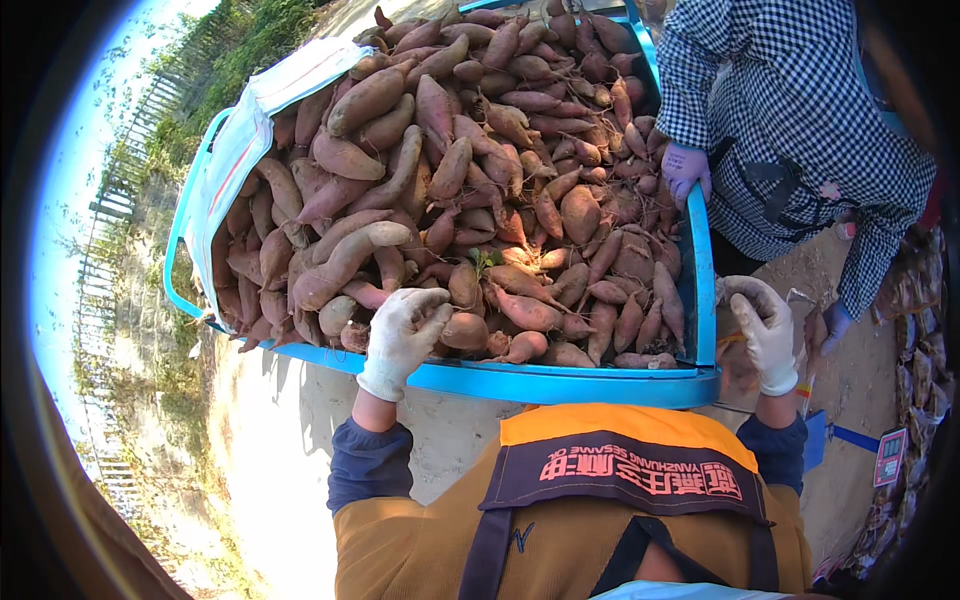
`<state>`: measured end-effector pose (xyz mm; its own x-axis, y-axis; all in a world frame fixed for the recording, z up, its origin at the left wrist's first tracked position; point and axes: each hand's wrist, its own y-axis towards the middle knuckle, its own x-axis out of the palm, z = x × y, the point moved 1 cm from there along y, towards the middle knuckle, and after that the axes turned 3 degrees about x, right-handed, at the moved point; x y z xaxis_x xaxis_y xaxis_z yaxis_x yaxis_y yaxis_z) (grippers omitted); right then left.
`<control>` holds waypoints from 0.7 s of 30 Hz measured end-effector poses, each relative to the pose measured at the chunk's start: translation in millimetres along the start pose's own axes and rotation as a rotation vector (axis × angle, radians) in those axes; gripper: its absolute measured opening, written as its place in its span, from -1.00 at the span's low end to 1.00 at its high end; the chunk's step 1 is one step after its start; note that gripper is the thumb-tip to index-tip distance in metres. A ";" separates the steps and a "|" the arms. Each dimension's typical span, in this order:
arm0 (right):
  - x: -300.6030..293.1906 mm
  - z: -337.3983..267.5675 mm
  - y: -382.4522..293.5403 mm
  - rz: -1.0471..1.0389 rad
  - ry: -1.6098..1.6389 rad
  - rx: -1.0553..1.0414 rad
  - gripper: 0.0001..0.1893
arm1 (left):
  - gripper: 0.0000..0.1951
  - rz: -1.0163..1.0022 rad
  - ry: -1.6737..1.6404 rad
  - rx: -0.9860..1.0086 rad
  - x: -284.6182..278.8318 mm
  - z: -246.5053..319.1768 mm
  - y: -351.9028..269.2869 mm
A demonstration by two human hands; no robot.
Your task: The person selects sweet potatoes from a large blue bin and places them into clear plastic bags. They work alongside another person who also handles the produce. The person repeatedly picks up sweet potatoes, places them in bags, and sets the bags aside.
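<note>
A big heap of sweet potatoes (450, 187), with reddish and soil-brown skins, fills the blue metal bed of a cart (540, 381). My left hand (401, 341), in a whitish work glove, is over the bed's near edge beside the closest sweet potatoes. Its fingers are loosely curled, and I see nothing in them. Outside the bed's right side is my right hand (766, 330), in a similar glove with soiled fingertips. Its fingers bend, a gap parts them from the thumb, and no object shows between them.
A co-worker in a checked garment (795, 120) stands right, one purple-gloved hand (685, 174) on the cart's rim, the other (835, 326) low near a brownish item. A white woven sack (247, 142) drapes the left rail. Filled bags (919, 367) line the far right.
</note>
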<state>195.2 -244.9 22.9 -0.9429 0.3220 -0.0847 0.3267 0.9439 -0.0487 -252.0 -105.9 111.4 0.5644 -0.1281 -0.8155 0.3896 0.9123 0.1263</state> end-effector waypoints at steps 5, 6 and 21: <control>83.9 -52.3 22.3 -0.253 -0.148 -0.144 -0.74 | -0.72 0.399 0.479 0.098 -89.1 -69.9 -4.2; 97.4 -58.3 23.9 -0.310 -0.157 -0.125 -0.74 | -0.64 0.372 0.537 0.041 -103.4 -88.7 -6.5; 172.9 -63.5 21.9 -0.504 -0.220 -0.067 -0.75 | -0.18 -0.192 0.667 0.126 -154.2 -137.6 35.8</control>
<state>35.2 -163.9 70.3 -0.9437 -0.1867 -0.2731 -0.1728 0.9822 -0.0741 -425.2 0.0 163.9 -0.0735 0.0199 -0.9971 0.5417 0.8403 -0.0232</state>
